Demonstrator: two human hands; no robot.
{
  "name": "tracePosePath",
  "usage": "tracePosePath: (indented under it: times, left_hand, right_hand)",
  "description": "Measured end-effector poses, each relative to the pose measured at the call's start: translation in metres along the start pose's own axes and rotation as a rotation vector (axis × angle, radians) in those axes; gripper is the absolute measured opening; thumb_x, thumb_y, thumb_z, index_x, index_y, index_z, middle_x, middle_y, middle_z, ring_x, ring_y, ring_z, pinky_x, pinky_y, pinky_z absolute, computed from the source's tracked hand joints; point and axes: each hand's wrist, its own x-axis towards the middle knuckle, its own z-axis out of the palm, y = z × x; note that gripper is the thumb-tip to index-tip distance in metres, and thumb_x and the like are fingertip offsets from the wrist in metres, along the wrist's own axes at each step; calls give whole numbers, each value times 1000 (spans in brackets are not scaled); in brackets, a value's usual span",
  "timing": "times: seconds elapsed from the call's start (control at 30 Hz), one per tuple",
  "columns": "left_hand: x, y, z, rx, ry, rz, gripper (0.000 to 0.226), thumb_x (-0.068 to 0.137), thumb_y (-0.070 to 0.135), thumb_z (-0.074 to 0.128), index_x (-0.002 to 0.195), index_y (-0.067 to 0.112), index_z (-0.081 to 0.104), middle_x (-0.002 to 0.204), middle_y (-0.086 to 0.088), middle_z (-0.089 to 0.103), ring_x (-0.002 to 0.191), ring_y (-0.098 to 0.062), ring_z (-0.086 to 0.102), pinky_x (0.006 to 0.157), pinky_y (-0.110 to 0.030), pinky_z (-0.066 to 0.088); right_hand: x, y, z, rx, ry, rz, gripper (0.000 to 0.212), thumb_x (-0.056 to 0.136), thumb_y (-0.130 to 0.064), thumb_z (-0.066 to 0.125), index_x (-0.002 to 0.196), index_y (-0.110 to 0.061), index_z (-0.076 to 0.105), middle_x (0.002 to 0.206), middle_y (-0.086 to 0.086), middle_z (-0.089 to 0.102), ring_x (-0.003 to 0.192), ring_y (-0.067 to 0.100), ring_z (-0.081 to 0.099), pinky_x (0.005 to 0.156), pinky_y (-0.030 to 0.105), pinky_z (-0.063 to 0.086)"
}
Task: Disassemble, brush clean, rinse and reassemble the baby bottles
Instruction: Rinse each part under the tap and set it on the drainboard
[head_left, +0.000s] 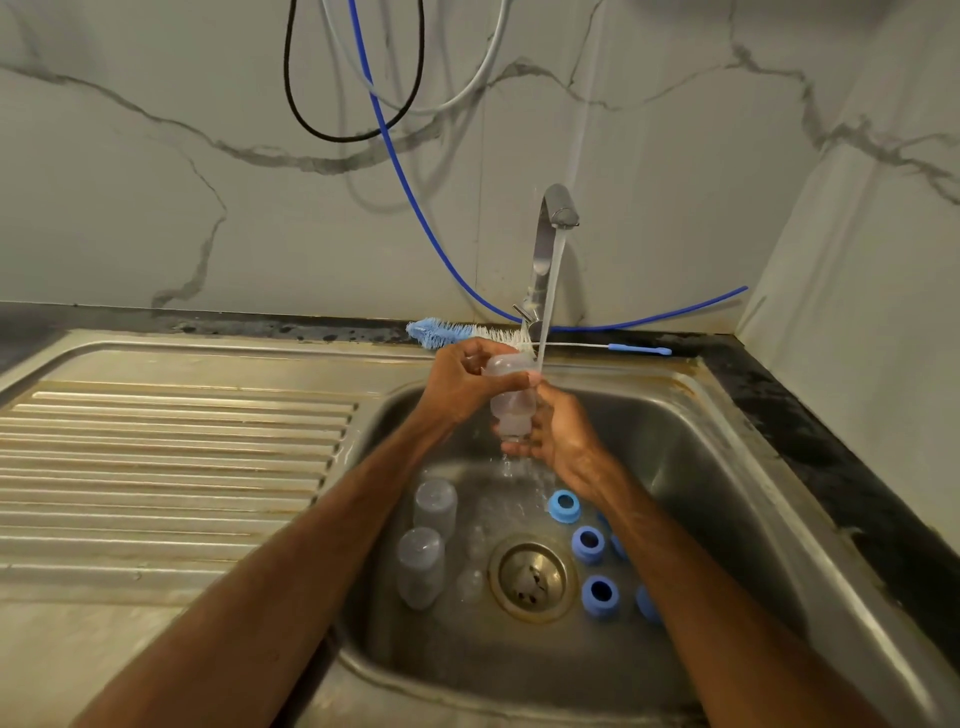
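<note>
Water from the tap (558, 208) falls beside the bottle (511, 402), held over the back of the sink (727, 467). The left hand (462, 382) grips its upper end, fingers curled round. The right hand (558, 431) grips the lower end, fingers wrapped under.

The bottle looks like thin clear plastic: light, fairly stiff, not fragile, but slick when wet. It is best held round the waist or neck, where the fingers can lock.

Two other bottles (435, 506) lie at the sink's left side. Blue rings (564, 506) sit to the right of the drain (531, 577). A brush (452, 332) lies along the back edge.
</note>
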Motion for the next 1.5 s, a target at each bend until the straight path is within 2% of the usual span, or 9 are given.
tracePosePath:
  times: [0.13,0.37,0.47,0.7,0.93,1.03,1.17,1.33,1.5]
  left_hand:
    - [0,0,6,81,-110,47,30,90,29,78,113,11,71,101,-4,76,91,-18,75,74,-28,60]
    - [0,6,3,-131,-390,-39,36,101,18,63,136,10,60,122,-16,70,111,-30,67,99,-47,54]
    - [-2,8,3,-160,-333,-70,34,98,17,68,130,8,62,117,-17,71,102,-31,69,92,-48,56]
    - [0,8,-3,-49,-94,-17,47,79,19,87,120,9,67,110,-6,76,101,-20,74,86,-39,62]
    - [-1,9,1,-108,-241,-10,39,95,22,71,132,13,63,120,-10,73,112,-27,70,90,-39,59]
    - [-3,10,-1,-174,-283,-54,39,92,20,74,130,11,64,115,-18,74,103,-31,71,89,-48,59]
    - [-1,14,3,-101,-191,-42,40,87,17,80,122,5,66,109,-11,76,98,-26,75,85,-40,61]
    - [4,13,1,29,-61,66,46,76,22,89,113,5,67,103,-8,75,93,-23,75,79,-36,63]
    - [-2,17,9,-34,-181,10,35,92,28,75,119,9,64,108,-8,74,99,-23,74,79,-33,60]
  right_hand:
    - [-3,-1,-4,175,-131,-10,58,103,-56,37,127,-10,64,117,23,70,81,27,66,64,36,51]
    - [-8,-8,-17,244,-172,-36,74,97,-71,34,114,-5,65,78,13,65,57,21,55,45,23,35]
    - [-8,-7,-13,240,-197,-87,75,95,-71,41,121,-5,65,84,14,67,63,23,59,49,27,44]
    - [-5,-4,-5,28,-26,-134,43,105,-45,44,126,-11,61,112,18,71,90,28,68,73,37,55]
    - [-10,-7,-11,308,-69,-17,48,108,-39,27,114,-5,61,83,12,73,62,18,57,51,27,39]
    - [-7,-6,-13,308,-103,-20,53,107,-45,28,117,-5,62,84,14,70,57,16,53,44,25,36]
    - [-4,-4,-5,217,-34,-99,57,102,-59,36,110,-11,67,89,13,71,67,21,62,55,30,46]
    - [-7,-9,-9,122,-27,-126,47,96,-51,53,120,-12,65,111,19,70,83,27,67,67,36,52]
    - [-8,-6,-11,316,-128,-32,58,103,-51,38,129,-3,60,99,16,67,68,21,59,51,29,42]
